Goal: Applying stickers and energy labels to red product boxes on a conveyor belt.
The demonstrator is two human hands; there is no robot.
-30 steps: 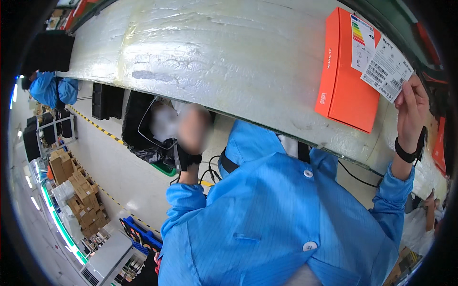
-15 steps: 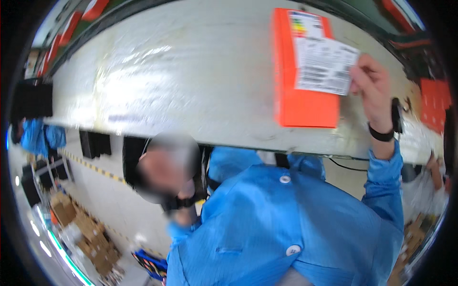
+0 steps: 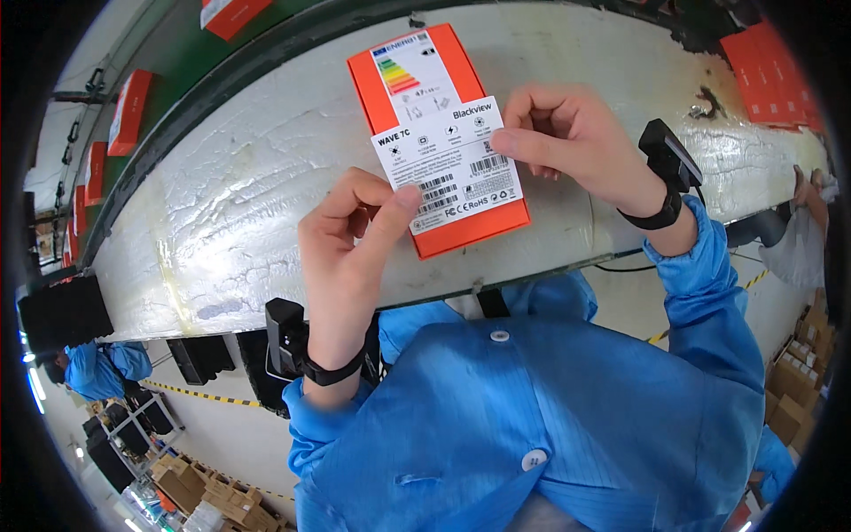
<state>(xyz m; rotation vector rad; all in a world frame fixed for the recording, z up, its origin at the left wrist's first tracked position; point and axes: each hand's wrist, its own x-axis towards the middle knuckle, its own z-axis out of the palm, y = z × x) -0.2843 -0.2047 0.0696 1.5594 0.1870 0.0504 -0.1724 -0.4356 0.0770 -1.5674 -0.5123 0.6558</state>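
Note:
A flat orange box (image 3: 474,234) lies on the worktable, slightly turned. Its upper part carries an energy label (image 3: 434,96) with a coloured arrow scale. Over the lower part lies a tilted white printed label (image 3: 450,161) with barcodes and small icons. My left hand (image 3: 347,244) is closed at the label's lower left edge, thumb on top and fingers curled. At its right edge my right hand (image 3: 572,146) pinches the label between thumb and fingers. Whether the label's underside touches the box is hidden.
The worktable (image 3: 239,213) has a shiny, wrinkled covering. More orange boxes (image 3: 131,111) stand beyond its far edge, and others (image 3: 773,75) sit at the far right. A black bin-like object (image 3: 66,309) is at the left end. Another person's blue sleeve (image 3: 106,368) shows below it.
My left hand has come up from below the table edge and taken hold of the label. The label has straightened over the box; box and right hand appear further left in view.

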